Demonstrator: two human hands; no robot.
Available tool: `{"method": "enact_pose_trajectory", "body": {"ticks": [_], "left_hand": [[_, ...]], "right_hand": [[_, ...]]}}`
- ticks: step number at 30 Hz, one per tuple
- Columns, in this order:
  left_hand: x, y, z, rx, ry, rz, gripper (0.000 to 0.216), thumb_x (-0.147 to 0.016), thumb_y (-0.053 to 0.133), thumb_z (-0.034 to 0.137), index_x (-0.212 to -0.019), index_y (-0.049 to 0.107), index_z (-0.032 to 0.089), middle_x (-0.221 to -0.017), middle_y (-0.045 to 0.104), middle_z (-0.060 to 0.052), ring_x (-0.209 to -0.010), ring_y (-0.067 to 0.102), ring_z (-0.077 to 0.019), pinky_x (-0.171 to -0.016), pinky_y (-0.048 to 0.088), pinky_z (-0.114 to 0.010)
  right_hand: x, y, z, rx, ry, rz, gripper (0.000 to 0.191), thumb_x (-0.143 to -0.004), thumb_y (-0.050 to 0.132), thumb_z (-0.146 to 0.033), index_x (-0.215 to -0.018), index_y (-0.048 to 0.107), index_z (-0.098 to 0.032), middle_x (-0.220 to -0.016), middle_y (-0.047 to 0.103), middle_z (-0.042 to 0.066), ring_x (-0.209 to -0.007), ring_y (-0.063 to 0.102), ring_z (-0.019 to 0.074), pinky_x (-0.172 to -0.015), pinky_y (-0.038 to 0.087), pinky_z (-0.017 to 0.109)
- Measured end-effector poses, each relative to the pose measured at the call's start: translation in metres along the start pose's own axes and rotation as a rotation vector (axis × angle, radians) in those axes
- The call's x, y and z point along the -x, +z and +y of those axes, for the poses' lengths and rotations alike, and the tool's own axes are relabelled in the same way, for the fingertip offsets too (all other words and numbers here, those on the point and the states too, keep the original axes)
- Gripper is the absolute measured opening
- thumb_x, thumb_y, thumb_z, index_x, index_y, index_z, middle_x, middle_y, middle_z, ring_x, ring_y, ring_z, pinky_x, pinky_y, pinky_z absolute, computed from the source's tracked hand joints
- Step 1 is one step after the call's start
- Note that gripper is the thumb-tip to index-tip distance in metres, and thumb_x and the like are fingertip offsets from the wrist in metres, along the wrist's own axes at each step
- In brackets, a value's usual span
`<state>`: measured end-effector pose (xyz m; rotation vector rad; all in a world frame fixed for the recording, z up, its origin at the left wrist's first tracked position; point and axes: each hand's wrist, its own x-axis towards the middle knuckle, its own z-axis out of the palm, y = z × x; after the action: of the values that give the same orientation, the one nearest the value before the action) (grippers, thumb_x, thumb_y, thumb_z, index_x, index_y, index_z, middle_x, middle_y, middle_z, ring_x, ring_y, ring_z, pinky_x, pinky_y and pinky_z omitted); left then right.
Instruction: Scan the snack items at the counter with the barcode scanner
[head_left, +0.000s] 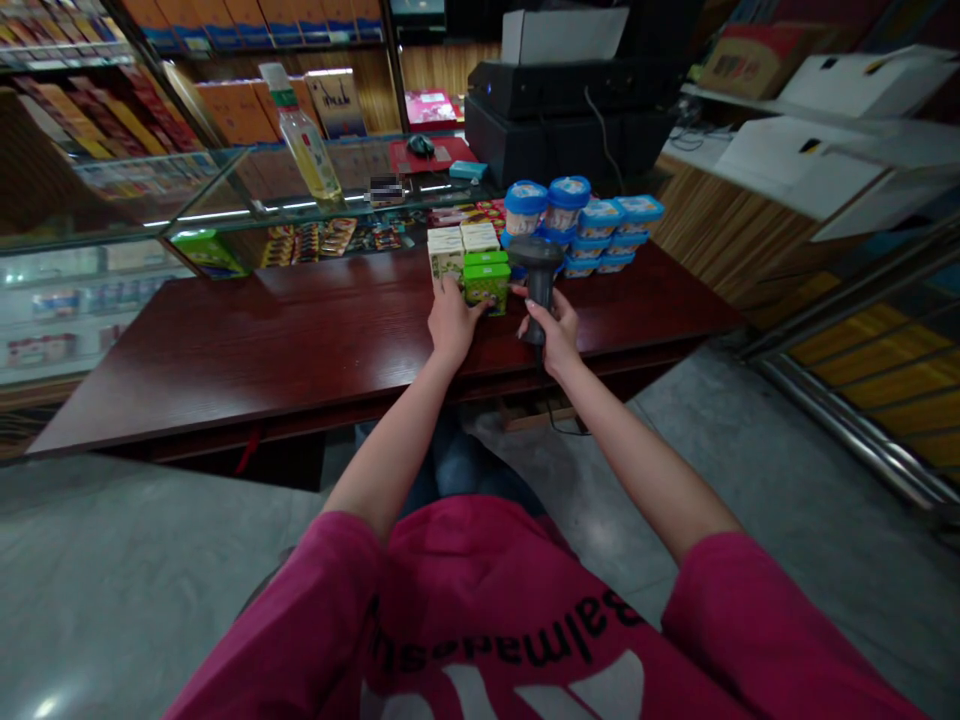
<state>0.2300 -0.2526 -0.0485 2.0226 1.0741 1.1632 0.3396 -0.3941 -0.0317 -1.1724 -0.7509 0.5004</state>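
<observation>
My left hand (452,322) rests on the dark wooden counter (300,340) with its fingers touching the green box (487,281), thumb against the box's near side. Behind that box stand two pale boxes (459,247). My right hand (556,330) is wrapped round the handle of a dark handheld barcode scanner (535,268), whose head points at the boxes. Blue-lidded tubs (581,225) are stacked just behind the scanner.
A glass display case (225,200) with a bottle of yellow liquid (306,140) on top stands at the back left. A black printer or till (570,100) sits behind the tubs. White boxes (825,130) lie on a shelf at right. Grey floor lies below.
</observation>
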Motion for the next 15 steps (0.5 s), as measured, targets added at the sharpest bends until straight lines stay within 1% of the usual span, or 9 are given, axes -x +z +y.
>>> {"method": "enact_pose_trajectory", "body": {"ticks": [3, 6, 8, 10, 12, 13, 15], "left_hand": [[-0.002, 0.003, -0.001, -0.022, -0.019, 0.024, 0.058, -0.075, 0.100, 0.033, -0.105, 0.051, 0.025, -0.128, 0.063, -0.018, -0.125, 0.068, -0.0473, -0.100, 0.058, -0.059], [-0.004, 0.007, -0.004, 0.020, -0.029, 0.023, 0.061, -0.072, 0.102, 0.035, -0.104, 0.051, 0.026, -0.129, 0.063, -0.018, -0.128, 0.066, -0.0479, -0.103, 0.056, -0.063], [-0.008, 0.008, -0.008, 0.058, -0.025, -0.012, 0.065, -0.068, 0.103, 0.038, -0.106, 0.052, 0.025, -0.133, 0.061, -0.018, -0.132, 0.064, -0.0477, -0.106, 0.055, -0.063], [-0.014, 0.002, -0.017, 0.105, 0.015, -0.068, 0.069, -0.065, 0.105, 0.037, -0.109, 0.054, 0.025, -0.136, 0.058, -0.018, -0.134, 0.062, -0.0442, -0.110, 0.053, -0.060], [-0.024, -0.013, -0.031, 0.137, 0.086, -0.131, 0.068, -0.065, 0.104, 0.029, -0.113, 0.056, 0.023, -0.135, 0.059, -0.016, -0.131, 0.063, -0.0379, -0.112, 0.053, -0.054], [-0.030, -0.026, -0.041, 0.138, 0.125, -0.159, 0.065, -0.068, 0.102, 0.026, -0.115, 0.058, 0.023, -0.133, 0.061, -0.015, -0.128, 0.064, -0.0344, -0.112, 0.053, -0.050], [-0.044, -0.062, -0.067, 0.103, 0.179, -0.176, 0.050, -0.076, 0.094, 0.022, -0.113, 0.061, 0.022, -0.125, 0.065, -0.012, -0.118, 0.066, -0.0286, -0.109, 0.054, -0.045]], "right_hand": [[-0.003, 0.004, -0.001, 0.025, -0.013, 0.001, 0.051, -0.072, 0.080, -0.064, -0.108, 0.067, -0.031, -0.130, 0.078, 0.005, -0.058, 0.056, 0.0121, -0.059, 0.052, 0.034], [-0.006, 0.010, -0.002, 0.049, -0.022, 0.000, 0.055, -0.072, 0.078, -0.069, -0.112, 0.066, -0.033, -0.130, 0.077, 0.005, -0.059, 0.055, 0.0133, -0.061, 0.052, 0.036], [-0.007, 0.015, -0.005, 0.065, -0.028, -0.005, 0.057, -0.072, 0.076, -0.071, -0.113, 0.066, -0.033, -0.129, 0.076, 0.005, -0.059, 0.054, 0.0142, -0.061, 0.052, 0.037], [-0.007, 0.022, -0.008, 0.084, -0.030, -0.015, 0.056, -0.072, 0.075, -0.072, -0.111, 0.064, -0.033, -0.126, 0.076, 0.006, -0.059, 0.053, 0.0149, -0.060, 0.052, 0.037], [-0.007, 0.035, -0.011, 0.082, -0.026, -0.043, 0.052, -0.074, 0.074, -0.069, -0.108, 0.064, -0.032, -0.122, 0.076, 0.005, -0.059, 0.053, 0.0150, -0.059, 0.051, 0.037], [-0.007, 0.043, -0.012, 0.067, -0.021, -0.067, 0.048, -0.075, 0.075, -0.067, -0.107, 0.064, -0.032, -0.120, 0.077, 0.005, -0.058, 0.053, 0.0147, -0.058, 0.050, 0.036], [-0.006, 0.064, -0.013, 0.006, -0.004, -0.140, 0.041, -0.077, 0.078, -0.058, -0.105, 0.065, -0.031, -0.115, 0.077, 0.003, -0.056, 0.052, 0.0128, -0.056, 0.048, 0.034]]}}
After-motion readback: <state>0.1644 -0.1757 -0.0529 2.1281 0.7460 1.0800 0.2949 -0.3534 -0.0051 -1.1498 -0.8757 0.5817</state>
